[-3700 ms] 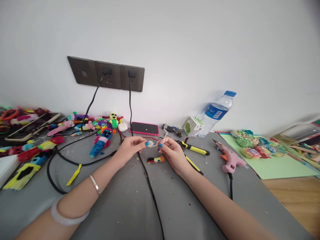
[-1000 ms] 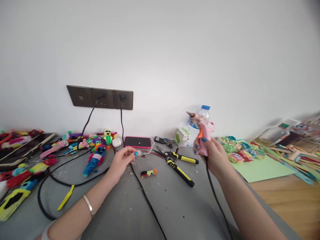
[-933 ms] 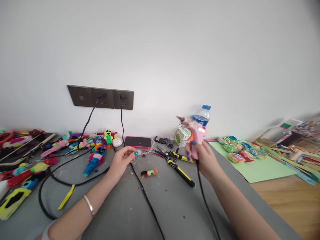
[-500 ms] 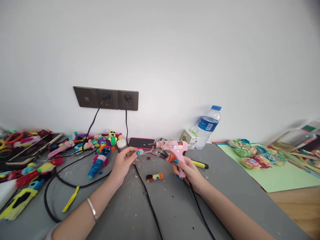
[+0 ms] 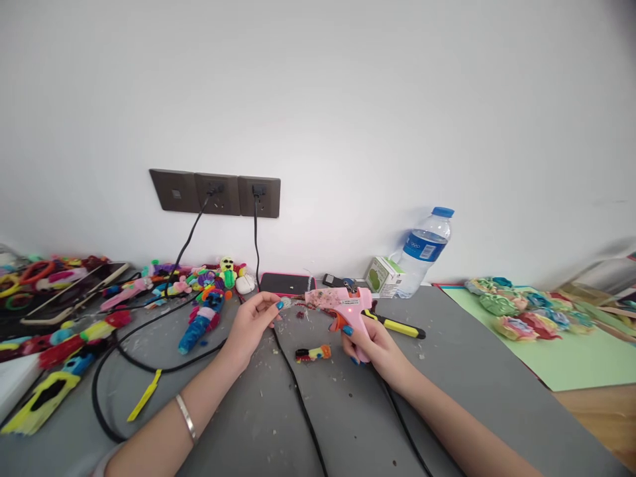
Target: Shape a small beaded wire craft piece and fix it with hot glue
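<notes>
My right hand point(image 5: 375, 348) is wrapped round the handle of a pink hot glue gun point(image 5: 342, 299), a finger by its orange trigger. The gun's nozzle points left, close to the fingertips of my left hand point(image 5: 253, 324). Those fingers are pinched together over a small pale piece point(image 5: 287, 303), too small to make out. On the table below the nozzle lies a short black, yellow and orange fuzzy pipe-cleaner piece point(image 5: 313, 353), apart from both hands.
A phone point(image 5: 285, 283), a small green-white box point(image 5: 382, 277), a water bottle point(image 5: 422, 255) and a yellow-black cutter point(image 5: 397, 326) lie or stand behind. Pipe-cleaner figures point(image 5: 199, 324) crowd the left. Black cables point(image 5: 293, 377) cross the table. Fabric flowers point(image 5: 527, 311) rest on green paper at right.
The glue gun has come down and its nozzle has moved nearer my left fingertips. My left hand keeps its pinch. The view has shifted slightly.
</notes>
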The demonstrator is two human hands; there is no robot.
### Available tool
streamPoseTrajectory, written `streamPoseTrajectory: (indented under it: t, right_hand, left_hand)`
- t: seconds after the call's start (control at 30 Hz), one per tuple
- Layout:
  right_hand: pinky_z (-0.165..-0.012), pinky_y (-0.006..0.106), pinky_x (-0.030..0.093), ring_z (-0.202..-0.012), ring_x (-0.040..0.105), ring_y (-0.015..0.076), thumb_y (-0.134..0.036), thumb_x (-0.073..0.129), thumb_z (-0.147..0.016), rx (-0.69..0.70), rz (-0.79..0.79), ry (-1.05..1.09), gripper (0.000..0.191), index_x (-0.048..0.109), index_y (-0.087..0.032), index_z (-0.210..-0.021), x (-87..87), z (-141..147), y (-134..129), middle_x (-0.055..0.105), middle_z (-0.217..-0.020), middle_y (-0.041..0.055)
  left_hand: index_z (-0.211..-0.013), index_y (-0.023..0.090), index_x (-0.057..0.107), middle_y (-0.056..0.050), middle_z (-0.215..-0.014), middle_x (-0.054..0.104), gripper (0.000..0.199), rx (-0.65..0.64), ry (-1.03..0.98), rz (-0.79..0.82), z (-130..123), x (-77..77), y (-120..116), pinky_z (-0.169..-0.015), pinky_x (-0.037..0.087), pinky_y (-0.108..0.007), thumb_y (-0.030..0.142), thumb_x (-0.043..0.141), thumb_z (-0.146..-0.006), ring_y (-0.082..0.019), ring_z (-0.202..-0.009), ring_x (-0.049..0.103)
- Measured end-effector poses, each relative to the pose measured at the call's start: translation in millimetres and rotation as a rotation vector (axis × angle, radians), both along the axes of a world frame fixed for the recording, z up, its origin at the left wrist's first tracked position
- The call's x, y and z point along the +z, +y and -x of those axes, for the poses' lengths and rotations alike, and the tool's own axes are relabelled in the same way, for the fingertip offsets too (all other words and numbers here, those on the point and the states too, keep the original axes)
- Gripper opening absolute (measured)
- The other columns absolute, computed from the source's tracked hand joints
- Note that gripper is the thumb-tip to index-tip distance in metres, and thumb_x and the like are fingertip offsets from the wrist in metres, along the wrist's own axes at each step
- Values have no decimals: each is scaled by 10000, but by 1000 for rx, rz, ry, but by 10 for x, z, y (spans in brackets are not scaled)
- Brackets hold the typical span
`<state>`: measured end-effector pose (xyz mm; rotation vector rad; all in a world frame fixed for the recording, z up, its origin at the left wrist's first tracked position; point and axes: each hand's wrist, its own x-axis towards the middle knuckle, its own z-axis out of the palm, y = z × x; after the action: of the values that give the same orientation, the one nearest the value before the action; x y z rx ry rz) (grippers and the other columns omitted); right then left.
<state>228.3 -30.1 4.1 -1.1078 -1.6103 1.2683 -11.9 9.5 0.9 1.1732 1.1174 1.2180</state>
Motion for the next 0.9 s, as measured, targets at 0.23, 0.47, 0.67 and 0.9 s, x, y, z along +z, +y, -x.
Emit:
streamPoseTrajectory:
  t: [0.23, 0.47, 0.67, 0.9]
  right_hand:
    - [-489, 250, 282, -468, 331, 96, -564, 490, -891, -5, -8, -37, 421, 554, -155, -815, -9, 9, 3, 485, -515, -29]
    - [-488, 249, 291, -471, 348, 97, -573, 488, -895, -7, -16, -42, 430, 562, -151, -847, -4, 8, -7, 488, -524, -28]
    - [-478, 251, 286, -458, 347, 103, -641, 481, -868, 3, -8, -54, 495, 561, -152, -867, 19, 15, -1, 476, -505, -34]
    - [-489, 249, 270, -470, 350, 100, -610, 466, -890, 7, -32, -62, 460, 538, -157, -852, 9, 8, -4, 472, -514, -37]
  left_hand:
    - [-819, 179, 641, -5, -728, 594, 279, -21, 39, -39, 7, -19, -10, -582, 405, -229, 422, 718, -705, -145, -674, 550]
    - [-860, 195, 642, -9, -730, 591, 224, -48, 80, -66, 40, -62, -4, -607, 409, -238, 401, 664, -776, -156, -699, 539]
    - [-840, 200, 647, -6, -743, 598, 199, -46, 89, -82, 32, -61, 1, -614, 419, -232, 385, 669, -773, -153, -706, 546]
    - [-817, 194, 649, -6, -714, 587, 207, -31, 98, -78, 20, -17, -10, -610, 415, -233, 386, 685, -746, -151, -686, 530]
